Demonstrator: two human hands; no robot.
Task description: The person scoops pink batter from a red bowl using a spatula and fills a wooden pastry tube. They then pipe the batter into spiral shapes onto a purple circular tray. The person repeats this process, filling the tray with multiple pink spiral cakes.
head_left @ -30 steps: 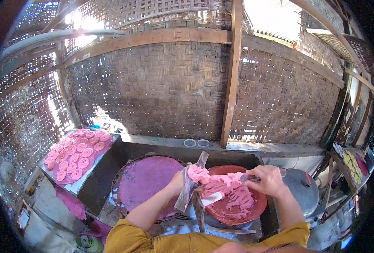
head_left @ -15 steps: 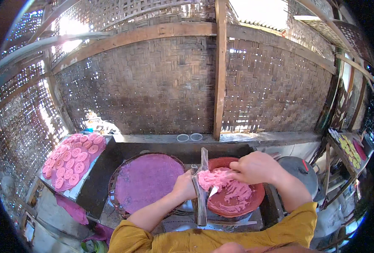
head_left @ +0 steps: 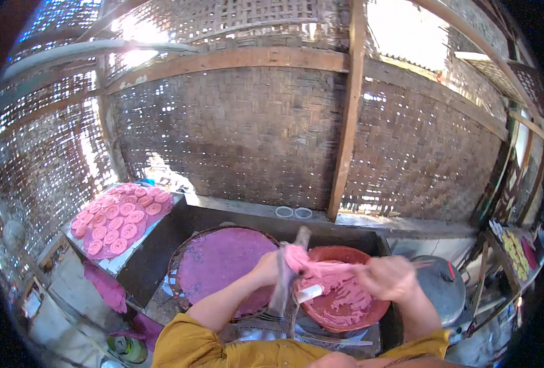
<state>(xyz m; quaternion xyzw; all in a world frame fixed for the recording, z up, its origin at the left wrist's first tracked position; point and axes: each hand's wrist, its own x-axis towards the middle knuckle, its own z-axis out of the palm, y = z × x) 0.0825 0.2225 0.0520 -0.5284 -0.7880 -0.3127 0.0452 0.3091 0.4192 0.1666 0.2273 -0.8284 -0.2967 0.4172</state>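
Observation:
My left hand (head_left: 268,268) is closed around a weathered wooden tool (head_left: 281,294), which stands across the left rim of a red-brown bowl (head_left: 379,306); its fingers are partly hidden behind the wood. Sticky pink dough (head_left: 327,270) stretches from the wooden tool to my right hand (head_left: 387,279), which is blurred but closed on the dough's end above the bowl's right side. More pink dough is smeared over the bowl's inside. A white flat piece, like a scraper (head_left: 310,294), lies at the bowl's left edge. Left of my left hand sits a round tray covered with purple cloth (head_left: 229,267).
Pink coiled dough rounds (head_left: 115,221) cover a board at the left. A dark lidded pot (head_left: 437,285) stands right of the bowl. Yellow-green pieces (head_left: 514,254) lie on a far-right rack. Two white rings (head_left: 293,213) rest on the ledge below the woven wall (head_left: 241,135).
My right hand has moved right and slightly down, drawing the dough into a long strand. The left hand still grips the wooden tool. The whole view has shifted.

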